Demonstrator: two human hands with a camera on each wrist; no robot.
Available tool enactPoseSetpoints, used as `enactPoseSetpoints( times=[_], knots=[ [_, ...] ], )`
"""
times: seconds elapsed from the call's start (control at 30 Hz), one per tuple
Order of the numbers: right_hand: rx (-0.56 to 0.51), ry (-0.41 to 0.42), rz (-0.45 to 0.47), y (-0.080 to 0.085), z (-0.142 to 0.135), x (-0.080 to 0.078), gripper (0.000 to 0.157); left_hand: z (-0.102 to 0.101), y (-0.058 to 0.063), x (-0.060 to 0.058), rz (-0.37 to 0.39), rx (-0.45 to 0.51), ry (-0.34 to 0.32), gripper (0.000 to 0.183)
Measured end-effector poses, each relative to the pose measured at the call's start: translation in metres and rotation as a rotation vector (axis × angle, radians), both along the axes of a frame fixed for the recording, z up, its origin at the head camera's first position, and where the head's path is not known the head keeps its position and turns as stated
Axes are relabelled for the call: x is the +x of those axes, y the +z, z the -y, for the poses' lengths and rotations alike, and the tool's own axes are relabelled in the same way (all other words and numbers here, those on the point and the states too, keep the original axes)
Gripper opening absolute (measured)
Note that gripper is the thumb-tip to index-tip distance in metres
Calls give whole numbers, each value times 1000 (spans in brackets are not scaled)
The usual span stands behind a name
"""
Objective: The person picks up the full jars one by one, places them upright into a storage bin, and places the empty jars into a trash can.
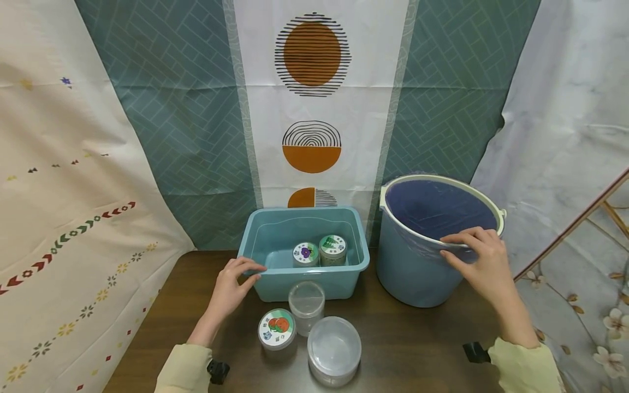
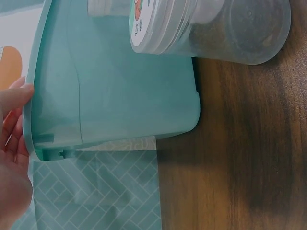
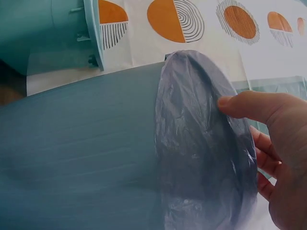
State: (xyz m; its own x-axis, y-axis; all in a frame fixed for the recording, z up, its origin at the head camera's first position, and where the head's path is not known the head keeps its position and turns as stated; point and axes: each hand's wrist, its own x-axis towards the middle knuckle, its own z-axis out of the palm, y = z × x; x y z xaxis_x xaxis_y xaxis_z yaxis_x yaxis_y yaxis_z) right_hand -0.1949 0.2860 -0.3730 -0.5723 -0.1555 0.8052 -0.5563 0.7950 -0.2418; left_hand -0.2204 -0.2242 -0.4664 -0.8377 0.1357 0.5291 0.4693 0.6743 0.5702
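Note:
At the near left corner of a light blue plastic basin (image 1: 339, 285), my left hand (image 1: 231, 286) pinches the rim, thumb outside and fingers over the edge. My right hand (image 1: 481, 262) grips the near rim of a blue trash bin (image 1: 417, 275), with the thumb on a thin purple liner bag (image 3: 192, 129) folded over that rim. Inside the basin stand two lidded jars, one with a purple picture (image 1: 306, 254) and one with a green picture (image 1: 333, 246) on its lid.
In front of the basin stand a jar with an orange fruit label (image 1: 277, 329), a slim clear jar (image 1: 307, 303) and a wider clear jar (image 1: 334, 349). All rest on a dark wooden table (image 1: 417, 349). Patterned cloth (image 1: 191, 109) hangs close behind.

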Motion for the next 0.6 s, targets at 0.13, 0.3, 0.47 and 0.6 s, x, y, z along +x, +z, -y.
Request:
enactPoseSetpoints(
  times=[0.13,0.3,0.47,0.6],
  knots=[
    [-8,-7,31,0,0,-1,36,0,0,1,6,4,2,25],
    [-7,-19,67,0,0,-1,34,-1,1,1,5,4,3,26],
    [-45,-24,101,-1,1,0,33,-1,1,2,8,7,1,25],
    [-76,-19,119,-3,0,-1,33,-1,2,2,5,6,0,25]
  ],
)
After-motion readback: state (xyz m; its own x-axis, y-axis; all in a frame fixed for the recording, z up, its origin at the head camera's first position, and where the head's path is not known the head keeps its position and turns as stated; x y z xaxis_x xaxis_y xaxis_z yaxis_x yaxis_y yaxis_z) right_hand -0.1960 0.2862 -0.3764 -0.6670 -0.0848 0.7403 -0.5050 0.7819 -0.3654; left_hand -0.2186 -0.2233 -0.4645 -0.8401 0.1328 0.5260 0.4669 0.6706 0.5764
